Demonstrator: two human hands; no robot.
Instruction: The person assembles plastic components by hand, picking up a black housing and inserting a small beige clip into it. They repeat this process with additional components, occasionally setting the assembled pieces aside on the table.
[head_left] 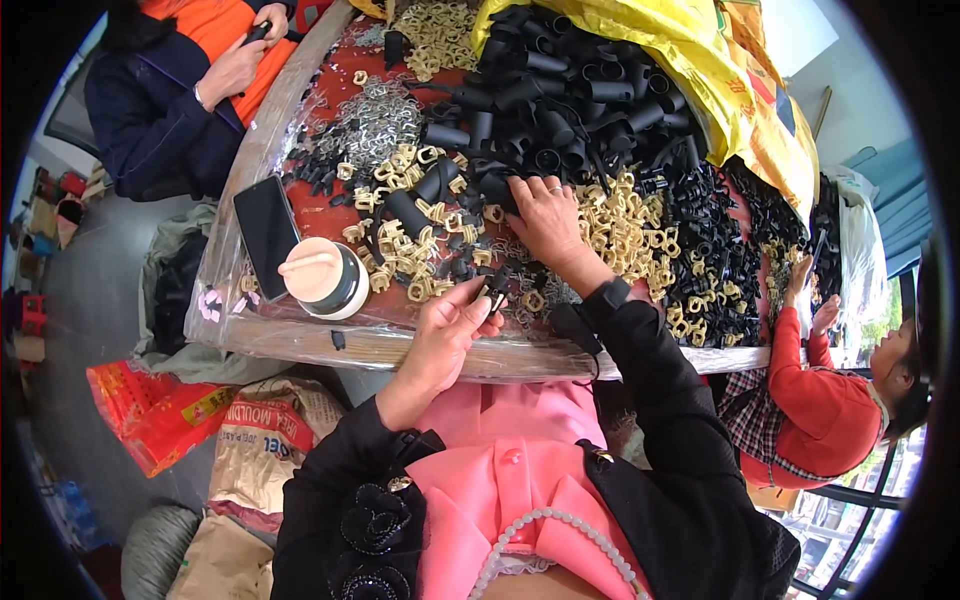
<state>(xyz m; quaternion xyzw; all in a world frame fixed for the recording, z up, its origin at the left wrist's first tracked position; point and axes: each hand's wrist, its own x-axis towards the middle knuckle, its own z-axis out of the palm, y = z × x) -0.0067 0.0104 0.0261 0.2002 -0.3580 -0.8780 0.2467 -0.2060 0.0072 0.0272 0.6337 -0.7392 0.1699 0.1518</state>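
Black part [495,287], black tube [496,190] beyond

Workroom interior with a wood-edged surface [380,348] and windows [845,540] on the right.
The surface has a plastic-wrapped wooden border and a red top. Smooth grey floor [85,330] extends to the left. At the far right, a pale wall [865,85] stands near a blue-green curtain [895,190]; nearer on the right, the dark-framed windows admit bright light, with greenery [896,305] visible through the glass.
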